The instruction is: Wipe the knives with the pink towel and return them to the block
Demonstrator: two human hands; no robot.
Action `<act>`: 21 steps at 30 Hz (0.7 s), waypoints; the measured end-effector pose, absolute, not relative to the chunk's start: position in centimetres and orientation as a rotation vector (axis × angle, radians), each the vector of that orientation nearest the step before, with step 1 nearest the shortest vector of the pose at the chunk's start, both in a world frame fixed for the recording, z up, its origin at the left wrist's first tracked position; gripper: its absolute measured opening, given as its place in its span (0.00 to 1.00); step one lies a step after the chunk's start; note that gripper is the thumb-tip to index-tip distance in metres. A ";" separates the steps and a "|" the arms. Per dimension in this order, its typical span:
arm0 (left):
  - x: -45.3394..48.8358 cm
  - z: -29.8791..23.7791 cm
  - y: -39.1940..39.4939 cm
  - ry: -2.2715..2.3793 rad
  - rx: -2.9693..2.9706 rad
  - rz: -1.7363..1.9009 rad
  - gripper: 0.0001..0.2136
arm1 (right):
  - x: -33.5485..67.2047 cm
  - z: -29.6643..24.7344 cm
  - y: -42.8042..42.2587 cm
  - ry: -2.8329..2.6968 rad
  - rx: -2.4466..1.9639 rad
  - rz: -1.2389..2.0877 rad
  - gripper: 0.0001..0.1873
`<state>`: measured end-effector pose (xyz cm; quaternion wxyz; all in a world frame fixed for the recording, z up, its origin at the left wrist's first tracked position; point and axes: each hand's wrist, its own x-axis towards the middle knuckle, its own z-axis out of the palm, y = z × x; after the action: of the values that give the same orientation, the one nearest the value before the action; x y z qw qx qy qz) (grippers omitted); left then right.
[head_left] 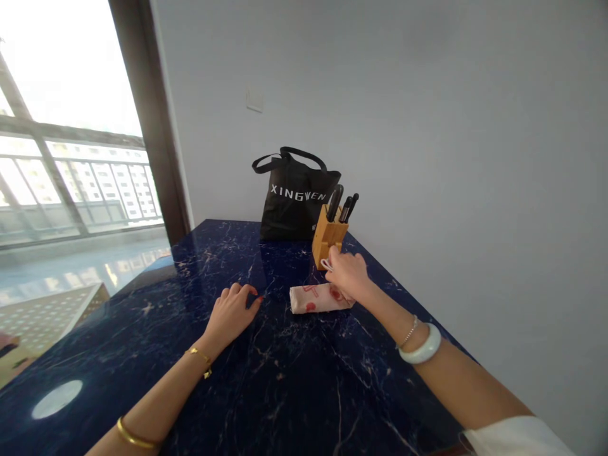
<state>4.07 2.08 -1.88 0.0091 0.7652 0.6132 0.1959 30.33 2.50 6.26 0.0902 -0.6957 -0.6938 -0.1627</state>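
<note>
Knife block [327,235] of pale wood stands on the far part of the dark blue marbled counter [285,380], near the grey wall [427,126] on the right. Black handles [342,204] stick up out of its top, slanting to the right. Just behind it and to the left sits a black tote bag [294,199] with white lettering, its straps arched above the opening.

The right hand [349,273] reaches to the lower front of the block — its fingertips pinch something small and whitish [325,264] right at the block's base; what that item is cannot be told at this size. The wrist of this arm carries a thin chain and a broad pale bangle [422,347], and a white sleeve shows at the near edge.

Directly below the right hand, touching the heel of it, lies a white folded cloth [317,297] with red markings, flat on the counter and just near of the block.

The left hand [231,315] rests palm down on the counter, well left of the cloth, fingers loosely curled and holding nothing. Gold bracelets circle that wrist and forearm.

On the far left a tall window [71,158] shows railings and buildings outside — its light reflects off the glossy counter surface.
</note>
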 end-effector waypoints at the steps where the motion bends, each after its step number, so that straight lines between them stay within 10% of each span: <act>1: 3.9 -1.9 2.1 1.910 2.385 0.619 0.17 | 29.1 5.7 2.6 -2.104 -2.009 -0.501 0.18; 15: 3.6 -2.2 2.1 1.875 2.404 0.655 0.16 | 23.3 0.4 1.5 -2.294 -1.761 -0.396 0.27; 21: 3.6 -2.2 2.3 1.875 2.410 0.662 0.16 | 28.4 3.4 0.8 -2.221 -1.630 -0.281 0.15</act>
<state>3.60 2.25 -2.23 0.0087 0.7712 0.6001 0.2120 28.44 0.79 3.38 0.1851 -0.5786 -0.7880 -0.0999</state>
